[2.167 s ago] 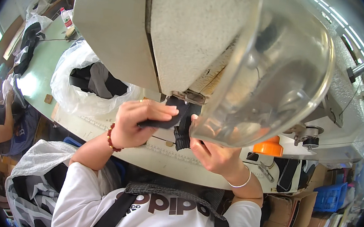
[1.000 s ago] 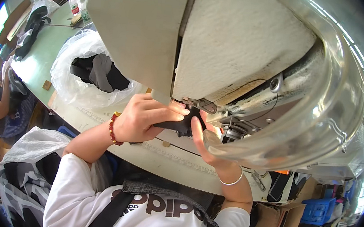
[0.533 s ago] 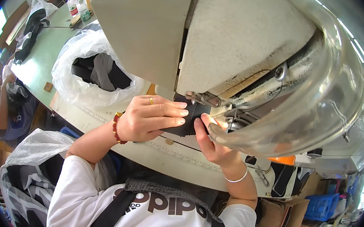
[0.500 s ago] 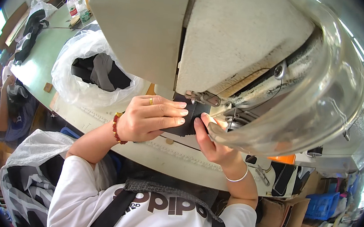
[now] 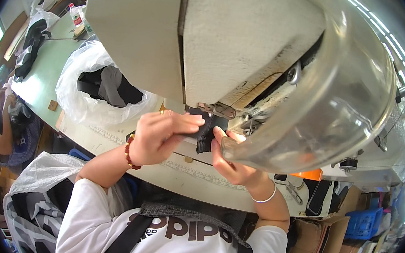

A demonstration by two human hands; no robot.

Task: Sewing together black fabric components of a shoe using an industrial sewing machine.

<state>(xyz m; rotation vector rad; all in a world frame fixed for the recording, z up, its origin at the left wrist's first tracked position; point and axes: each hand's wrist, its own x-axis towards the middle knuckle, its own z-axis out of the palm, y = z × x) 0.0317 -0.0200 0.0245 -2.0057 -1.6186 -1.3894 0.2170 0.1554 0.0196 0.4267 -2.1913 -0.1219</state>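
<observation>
Pale bench (image 5: 196, 183) curved across mid-frame. White plastic bag (image 5: 72, 105), left of centre, loaded with black and grey pieces (image 5: 112, 87); blue slotted basket (image 5: 364, 223) stowed at right. Black cloth (image 5: 204, 143), lower end ribbed, set beneath sewing machine (image 5: 240, 51), mid-frame: pinched in left hand (image 5: 156, 135); edge touched by right hand (image 5: 238, 171), whose grip cannot be told.

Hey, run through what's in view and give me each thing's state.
Black cloth: under the sewing machine head, far end hidden
Left hand: touching the cloth
Right hand: touching the cloth
Upper plastic bag: open, fabric inside
Lower-left white bag: open, fabric inside
Bottle: capped
</observation>
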